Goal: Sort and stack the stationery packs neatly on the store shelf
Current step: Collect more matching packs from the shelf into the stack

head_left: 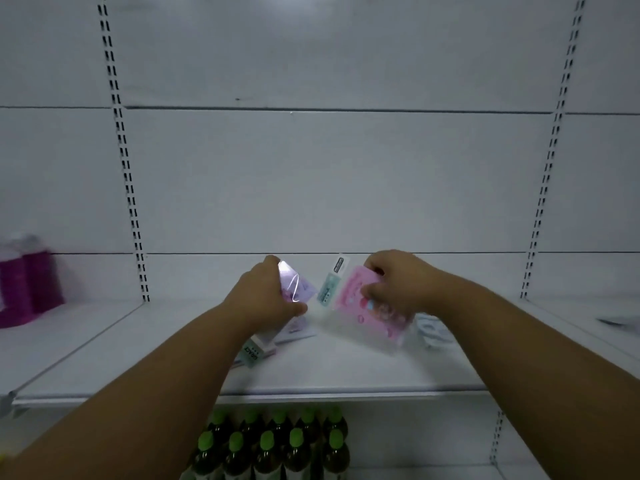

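Stationery packs were in both hands: left hand [263,296] held the purple pack [298,285], right hand [394,282] the pink pack [374,313], probably for sorting over the shelf [138,344].

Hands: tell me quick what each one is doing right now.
Left hand: closed on a lilac stationery pack, lifted off the shelf.
Right hand: closed on a pink stationery pack, also held above the shelf.

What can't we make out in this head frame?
- Purple pack print: glare, and the left hand covers part.
- Pink pack print: motion blur, right hand over it.
- Pale packs behind the right wrist: blurred, partly hidden.
- Magenta items: blurred, cut by the left edge.
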Demonstrator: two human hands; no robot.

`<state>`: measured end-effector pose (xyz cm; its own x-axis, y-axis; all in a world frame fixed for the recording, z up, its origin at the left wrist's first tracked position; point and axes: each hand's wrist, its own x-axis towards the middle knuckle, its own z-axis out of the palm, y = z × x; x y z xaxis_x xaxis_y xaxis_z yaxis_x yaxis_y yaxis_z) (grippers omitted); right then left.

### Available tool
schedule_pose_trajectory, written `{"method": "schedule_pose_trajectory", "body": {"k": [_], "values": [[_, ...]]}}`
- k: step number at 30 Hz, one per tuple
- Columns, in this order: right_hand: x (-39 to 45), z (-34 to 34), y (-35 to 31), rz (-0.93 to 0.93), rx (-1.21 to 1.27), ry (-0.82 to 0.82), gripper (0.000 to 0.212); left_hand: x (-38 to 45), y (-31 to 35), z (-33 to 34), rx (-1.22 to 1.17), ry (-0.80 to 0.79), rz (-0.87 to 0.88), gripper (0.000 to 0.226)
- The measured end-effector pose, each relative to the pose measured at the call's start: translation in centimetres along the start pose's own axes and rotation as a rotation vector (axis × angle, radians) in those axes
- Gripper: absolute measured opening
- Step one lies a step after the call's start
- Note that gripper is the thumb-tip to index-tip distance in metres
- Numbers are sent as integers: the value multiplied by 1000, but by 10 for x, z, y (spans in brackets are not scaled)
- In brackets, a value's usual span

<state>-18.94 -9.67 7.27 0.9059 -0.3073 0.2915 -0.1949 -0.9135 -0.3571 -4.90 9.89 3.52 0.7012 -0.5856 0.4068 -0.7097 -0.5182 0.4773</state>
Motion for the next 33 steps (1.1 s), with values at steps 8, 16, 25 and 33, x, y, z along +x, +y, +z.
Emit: {"method": "schedule_pose_trajectory", "body": {"k": [8, 16, 25, 33], "values": [[-85, -83, 72, 120, 384, 351, 4, 7, 119, 65, -310, -59, 59, 73], [-204, -181, 237, 322, 479, 580, 4, 10, 324, 164, -343, -167, 219, 16], [-261, -257, 377, 515, 537, 711, 15, 62, 474, 250, -718, -347, 3, 7], [-243, -279, 479, 622, 544, 720, 16, 111, 531, 357, -1112, -395, -206, 30]]}}
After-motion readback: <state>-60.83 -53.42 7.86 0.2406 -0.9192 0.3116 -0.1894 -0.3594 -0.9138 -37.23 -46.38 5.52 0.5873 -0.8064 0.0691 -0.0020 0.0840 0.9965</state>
